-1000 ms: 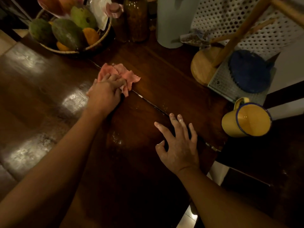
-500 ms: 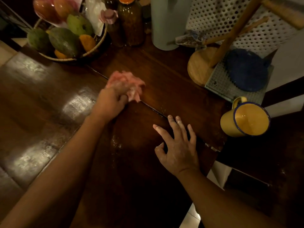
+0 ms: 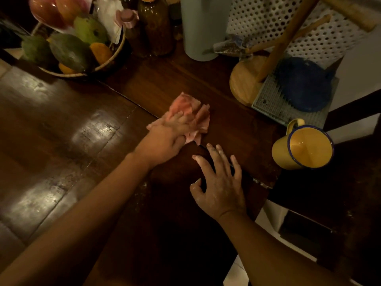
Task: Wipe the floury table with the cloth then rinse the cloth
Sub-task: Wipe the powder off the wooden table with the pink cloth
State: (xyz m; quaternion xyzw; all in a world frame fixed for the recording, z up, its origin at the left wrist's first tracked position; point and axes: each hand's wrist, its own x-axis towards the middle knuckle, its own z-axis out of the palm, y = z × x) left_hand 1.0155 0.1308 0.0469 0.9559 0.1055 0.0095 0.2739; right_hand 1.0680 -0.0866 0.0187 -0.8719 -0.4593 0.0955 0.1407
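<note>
Table dark glossy wood, dim | left hand presses cloth | right hand splayed flat

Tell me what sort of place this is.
Most likely a home kitchen or dining corner: a dark wooden table carries a basket of fruit, a jar with an orange lid and a yellow mug.

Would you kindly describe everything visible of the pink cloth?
The cloth is pink, thin-looking fabric, crumpled into loose folds. It lies on the dark wooden table, across a seam between boards, beneath the left hand, which presses on it. Its folds fan out beyond that hand.
</note>
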